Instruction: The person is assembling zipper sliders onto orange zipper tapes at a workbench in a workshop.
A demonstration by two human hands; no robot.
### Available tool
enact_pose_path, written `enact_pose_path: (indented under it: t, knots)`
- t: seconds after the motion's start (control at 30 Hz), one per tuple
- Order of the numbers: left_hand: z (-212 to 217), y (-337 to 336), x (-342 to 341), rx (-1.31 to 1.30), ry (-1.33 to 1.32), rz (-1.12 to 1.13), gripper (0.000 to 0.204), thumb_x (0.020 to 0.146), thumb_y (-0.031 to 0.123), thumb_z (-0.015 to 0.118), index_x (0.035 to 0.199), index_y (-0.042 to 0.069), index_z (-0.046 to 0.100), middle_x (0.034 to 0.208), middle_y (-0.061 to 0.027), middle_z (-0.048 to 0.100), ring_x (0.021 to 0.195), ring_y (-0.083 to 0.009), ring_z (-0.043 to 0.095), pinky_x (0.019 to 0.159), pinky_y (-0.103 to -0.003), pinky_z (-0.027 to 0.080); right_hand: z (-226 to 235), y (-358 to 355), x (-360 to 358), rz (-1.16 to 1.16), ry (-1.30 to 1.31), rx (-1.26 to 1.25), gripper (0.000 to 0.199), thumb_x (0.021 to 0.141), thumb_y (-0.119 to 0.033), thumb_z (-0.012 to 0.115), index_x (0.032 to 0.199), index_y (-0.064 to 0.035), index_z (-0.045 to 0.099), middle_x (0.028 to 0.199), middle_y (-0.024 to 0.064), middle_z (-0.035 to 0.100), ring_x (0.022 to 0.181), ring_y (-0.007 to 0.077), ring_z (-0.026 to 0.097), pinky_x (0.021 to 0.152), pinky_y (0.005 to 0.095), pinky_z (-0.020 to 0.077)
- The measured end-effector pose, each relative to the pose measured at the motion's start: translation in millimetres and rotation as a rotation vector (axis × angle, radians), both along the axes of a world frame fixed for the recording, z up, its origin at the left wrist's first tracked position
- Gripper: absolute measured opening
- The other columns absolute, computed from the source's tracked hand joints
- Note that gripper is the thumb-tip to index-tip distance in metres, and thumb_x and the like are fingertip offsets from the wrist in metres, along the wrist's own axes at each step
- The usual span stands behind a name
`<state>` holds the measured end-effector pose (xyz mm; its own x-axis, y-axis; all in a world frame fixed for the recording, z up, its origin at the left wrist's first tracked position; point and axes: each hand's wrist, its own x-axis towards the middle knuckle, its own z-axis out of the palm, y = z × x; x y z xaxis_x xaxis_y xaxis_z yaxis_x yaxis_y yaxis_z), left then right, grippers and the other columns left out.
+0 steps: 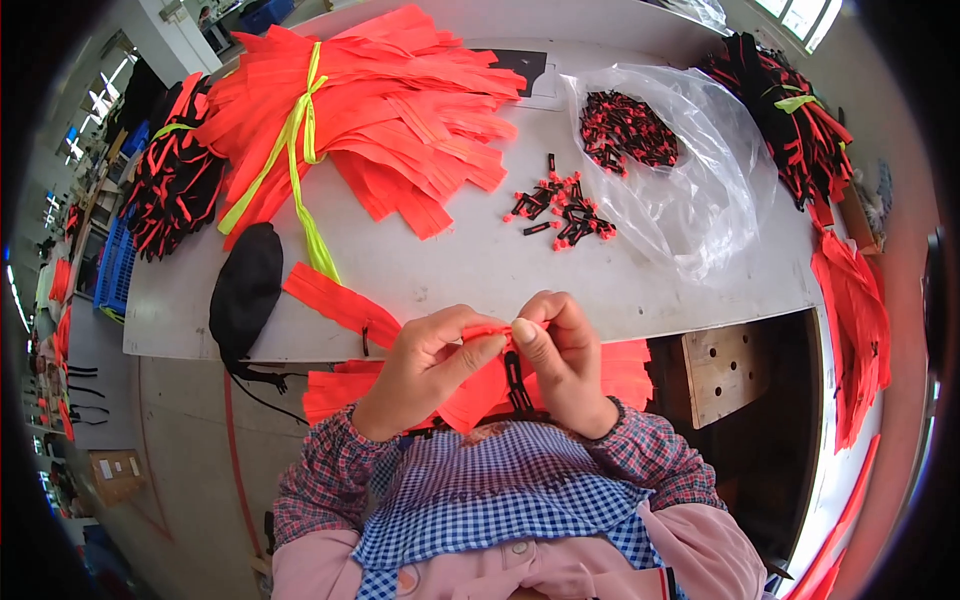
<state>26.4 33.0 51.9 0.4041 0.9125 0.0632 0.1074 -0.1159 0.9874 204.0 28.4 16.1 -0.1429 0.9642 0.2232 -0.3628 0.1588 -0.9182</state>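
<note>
A big grey counter fills the middle. The floor at the lower left is grey. Bright windows shine at the upper right. Blue crates stand at the left.

A clear plastic bag lies open and crumpled on the far right part of the grey table. It is roughly oval in outline, glossy and see-through, with a heap of small black-and-red clips showing through its far end; its near part is flat and wrinkled. A flat brown cardboard box rests on the floor at the near left, low and rectangular, with a small white label on its top. No signs or screens can be made out.
</note>
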Motion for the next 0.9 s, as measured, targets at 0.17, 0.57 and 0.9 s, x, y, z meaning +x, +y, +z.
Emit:
enact_pose_path:
  t: [0.17, 0.57, 0.9]
  knots:
    - [7, -5, 13, 0.249, -0.057, 0.250, 0.015, 0.094, 0.005, 0.066, 0.107, -0.003, 0.069, 0.092, -0.0064, 0.066, 0.084, -0.0118, 0.063, 0.071, -0.025, 0.050, 12, 6, -7, -0.020, 0.126, -0.042, 0.013, 0.099, -0.015, 0.063, 0.104, -0.0048, 0.057, 0.091, -0.0026, 0.058, 0.081, 0.0028, 0.051, 0.071, 0.0176, 0.0424]
    - [-1, -1, 23, 0.308, -0.196, 0.257, 0.004, 0.092, 0.002, 0.067, 0.092, -0.002, 0.066, 0.089, -0.0049, 0.061, 0.079, -0.0099, 0.058, 0.069, -0.023, 0.047, 12, 2, 2, 0.104, -0.048, 0.131, 0.013, 0.098, -0.011, 0.064, 0.090, -0.0045, 0.057, 0.086, 0.0001, 0.055, 0.079, 0.0082, 0.051, 0.071, 0.0241, 0.0425]
    - [13, 10, 21, 0.438, -0.133, 0.180, 0.014, 0.092, 0.011, 0.072, 0.098, -0.001, 0.069, 0.090, -0.0063, 0.067, 0.079, -0.0102, 0.061, 0.069, -0.024, 0.049, 7, 8, 10, -0.050, -0.008, 0.194, 0.007, 0.097, -0.007, 0.062, 0.099, -0.0006, 0.063, 0.089, 0.0042, 0.062, 0.081, 0.0120, 0.055, 0.076, 0.0260, 0.0449]
